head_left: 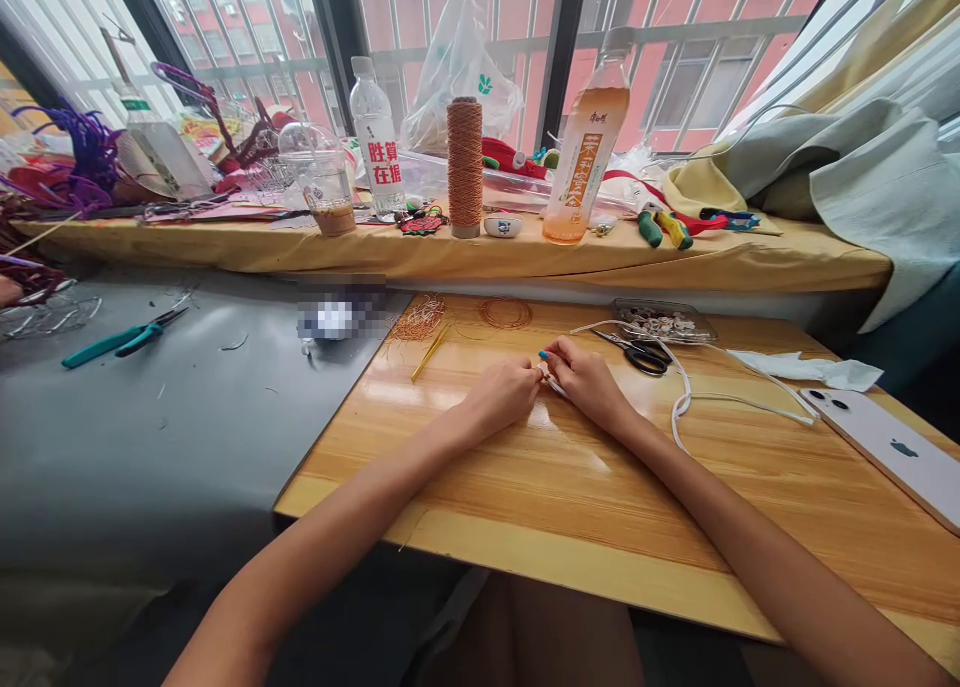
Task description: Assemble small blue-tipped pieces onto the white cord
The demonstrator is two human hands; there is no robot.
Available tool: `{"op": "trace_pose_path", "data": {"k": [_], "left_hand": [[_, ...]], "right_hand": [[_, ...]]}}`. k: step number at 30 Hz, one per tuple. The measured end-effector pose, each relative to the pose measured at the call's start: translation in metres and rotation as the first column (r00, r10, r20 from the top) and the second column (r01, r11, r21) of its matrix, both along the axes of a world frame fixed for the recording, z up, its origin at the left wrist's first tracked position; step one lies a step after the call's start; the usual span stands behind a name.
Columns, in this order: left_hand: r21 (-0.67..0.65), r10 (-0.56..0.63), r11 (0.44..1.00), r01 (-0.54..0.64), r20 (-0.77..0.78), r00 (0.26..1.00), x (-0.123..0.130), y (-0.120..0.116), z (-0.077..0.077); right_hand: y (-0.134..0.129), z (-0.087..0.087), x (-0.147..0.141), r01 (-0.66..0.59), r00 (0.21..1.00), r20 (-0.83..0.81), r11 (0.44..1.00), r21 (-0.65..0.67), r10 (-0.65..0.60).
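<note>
My left hand [504, 399] and my right hand [589, 379] meet over the wooden table. Both have their fingers closed in a pinch. Between them shows a short piece of white cord [556, 387], with a small light-coloured bit at the fingertips too tiny to make out. A spot of bright blue sits at the right thumb or fingertip. Just beyond the hands lies a loose coil of copper-coloured thread [505, 314]. Black-handled scissors [643, 357] rest to the right of my right hand, and more white cord [681, 397] loops beside them.
A clear tray of small beads [664, 322], a tissue [810, 369] and a phone [896, 452] lie on the right. Left are a yellow stick [430, 354] and teal pliers [124, 339]. Bottles and a brown thread spool [465, 167] line the sill. Another person's hand [9, 290] shows far left.
</note>
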State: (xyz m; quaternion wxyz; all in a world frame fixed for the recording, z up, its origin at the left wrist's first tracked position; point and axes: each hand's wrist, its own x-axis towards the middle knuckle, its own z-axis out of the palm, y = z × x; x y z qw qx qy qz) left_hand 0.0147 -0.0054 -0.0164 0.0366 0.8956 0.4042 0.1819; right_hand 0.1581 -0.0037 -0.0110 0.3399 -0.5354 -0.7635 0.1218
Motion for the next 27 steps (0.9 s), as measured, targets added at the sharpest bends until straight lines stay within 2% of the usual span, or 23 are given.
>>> {"op": "trace_pose_path", "data": {"k": [3,8,11,16,21,27], "left_hand": [[-0.068,-0.012,0.998,0.016,0.050,0.999,0.001,0.002,0.003],[-0.277,0.003,0.959,0.060,0.222,0.975,-0.001,0.003,0.012],[-0.428,0.068,0.900,0.080,0.319,0.945,-0.003,0.003,0.014],[-0.634,0.214,0.764,0.120,0.425,0.880,-0.004,0.002,0.014],[-0.709,0.295,0.681,0.183,0.494,0.818,-0.003,0.001,0.015],[-0.749,0.358,0.629,0.208,0.517,0.778,-0.001,0.003,0.010]], "right_hand": [[0.001,-0.004,0.000,-0.030,0.991,0.133,0.999,0.037,0.025],[0.001,-0.008,0.000,-0.059,0.956,0.292,0.994,0.093,0.029],[0.000,-0.008,0.000,-0.070,0.930,0.368,0.992,0.107,0.026],[-0.003,-0.008,0.000,-0.087,0.896,0.442,0.989,0.120,0.025],[-0.005,-0.006,0.000,-0.093,0.875,0.484,0.987,0.131,0.018],[-0.005,-0.005,-0.002,-0.098,0.904,0.426,0.986,0.133,0.032]]}}
